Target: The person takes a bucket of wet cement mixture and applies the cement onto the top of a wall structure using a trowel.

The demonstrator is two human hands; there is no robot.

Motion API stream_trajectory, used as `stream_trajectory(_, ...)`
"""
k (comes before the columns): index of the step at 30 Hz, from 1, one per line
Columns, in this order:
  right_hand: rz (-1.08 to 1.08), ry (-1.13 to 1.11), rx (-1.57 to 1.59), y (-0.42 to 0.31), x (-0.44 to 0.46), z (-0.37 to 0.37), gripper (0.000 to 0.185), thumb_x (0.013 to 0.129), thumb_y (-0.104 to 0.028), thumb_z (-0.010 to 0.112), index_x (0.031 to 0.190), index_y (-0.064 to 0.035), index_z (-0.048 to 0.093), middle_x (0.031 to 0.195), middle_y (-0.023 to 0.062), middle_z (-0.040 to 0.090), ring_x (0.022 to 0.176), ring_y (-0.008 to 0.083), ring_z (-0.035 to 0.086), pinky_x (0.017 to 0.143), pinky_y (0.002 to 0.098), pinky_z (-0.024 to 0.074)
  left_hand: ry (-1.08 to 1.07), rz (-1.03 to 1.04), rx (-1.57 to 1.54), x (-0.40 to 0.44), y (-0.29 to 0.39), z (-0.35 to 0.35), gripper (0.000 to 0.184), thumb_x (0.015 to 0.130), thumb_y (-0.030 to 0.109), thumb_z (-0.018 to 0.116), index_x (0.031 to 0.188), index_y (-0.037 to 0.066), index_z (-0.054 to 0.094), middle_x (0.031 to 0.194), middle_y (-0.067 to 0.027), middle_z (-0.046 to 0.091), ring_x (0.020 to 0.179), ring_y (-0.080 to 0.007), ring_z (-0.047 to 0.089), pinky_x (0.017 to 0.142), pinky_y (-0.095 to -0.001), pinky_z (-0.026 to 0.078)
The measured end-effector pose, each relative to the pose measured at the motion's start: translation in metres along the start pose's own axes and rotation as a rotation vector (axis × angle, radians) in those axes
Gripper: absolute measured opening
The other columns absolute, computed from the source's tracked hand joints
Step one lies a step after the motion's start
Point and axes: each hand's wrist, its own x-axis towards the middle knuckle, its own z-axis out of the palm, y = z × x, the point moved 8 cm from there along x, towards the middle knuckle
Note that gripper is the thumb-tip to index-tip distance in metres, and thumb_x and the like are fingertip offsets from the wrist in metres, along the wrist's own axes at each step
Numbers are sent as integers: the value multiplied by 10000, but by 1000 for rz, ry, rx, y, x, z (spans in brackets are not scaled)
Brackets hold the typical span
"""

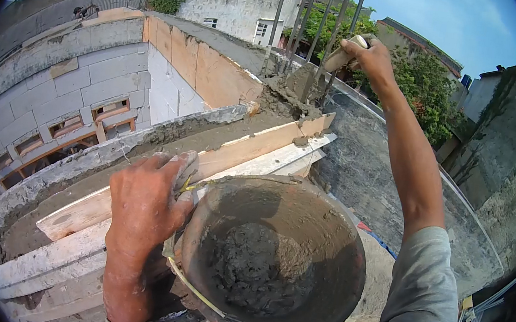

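Observation:
My left hand (pixel 145 199) is closed at the left rim of a round bucket (pixel 349 254), its thumb and fingers pinched by the edge. Wet grey mortar (pixel 249 265) lies in the bottom of the bucket. Stretched up and forward, my right hand (pixel 371 59) is closed on a trowel (pixel 340 57), seen partly edge-on beside the upright steel bars. Below the trowel, a mound of wet mortar (pixel 294 95) surrounds the foot of the bars. The hand hides part of the trowel's handle.
Several vertical rebars (pixel 337 24) rise at the beam corner. Wooden formwork boards (pixel 260 142) run along the wet concrete strip (pixel 74 210). A block wall (pixel 82 87) drops away on the left; a dark sloping surface (pixel 367 154) lies on the right.

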Motion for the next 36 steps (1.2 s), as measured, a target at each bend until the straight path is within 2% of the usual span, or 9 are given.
stream_trajectory(2,68,127,213,10,-13,10,492,817,-269,748,1130,33,518,930,134,637,726,215,669,602,310,610,35,19,-10,0,-1,0,534,587,199,754,1109,100,703,837,-150,641,782,-352,632,693,-437,480)
stream_trajectory(5,63,53,245,11,-4,3,454,807,-263,744,1056,43,519,929,168,634,750,244,688,500,325,587,2,14,30,1,2,-3,538,591,202,765,1116,103,695,875,-139,655,811,-338,645,696,-431,494)
stream_trajectory(9,-163,163,103,-21,14,-39,406,819,-273,735,1000,39,550,906,197,645,731,238,690,502,324,576,-22,-8,32,1,0,-1,551,587,205,769,1122,100,691,895,-142,661,822,-341,648,702,-435,496)
stream_trajectory(13,-200,111,-54,14,-3,14,395,825,-311,735,995,11,582,910,185,668,710,238,679,592,337,535,-4,-4,9,1,1,0,540,579,202,759,1105,90,700,861,-156,652,797,-353,635,704,-438,486)
stream_trajectory(14,-219,73,79,25,-3,19,389,831,-311,732,983,19,593,874,161,676,666,250,670,631,349,536,22,7,8,2,1,-1,534,578,200,756,1097,87,703,851,-158,651,789,-355,632,702,-438,485)
stream_trajectory(24,-196,55,-28,5,-1,1,384,848,-304,709,941,39,562,830,183,668,661,233,680,568,340,546,-28,-14,28,1,0,1,546,592,194,766,1124,95,691,913,-155,662,839,-346,645,726,-445,493)
stream_trajectory(28,-170,161,163,-12,9,-46,416,832,-330,718,958,37,567,816,174,655,683,235,667,621,372,526,13,0,39,-2,-2,1,548,586,190,753,1123,97,692,886,-153,654,824,-348,641,713,-447,489)
stream_trajectory(31,-302,209,-148,-13,1,-24,403,832,-327,711,950,33,575,806,179,653,655,244,658,605,369,526,-23,-1,25,1,3,1,548,586,193,747,1122,97,691,887,-154,653,818,-350,641,713,-445,491)
stream_trajectory(36,-180,175,-24,-37,-7,-44,400,829,-320,707,939,44,582,788,182,653,651,249,655,596,377,510,40,32,36,-1,1,-1,546,583,190,740,1118,98,693,867,-153,646,805,-351,639,712,-446,491)
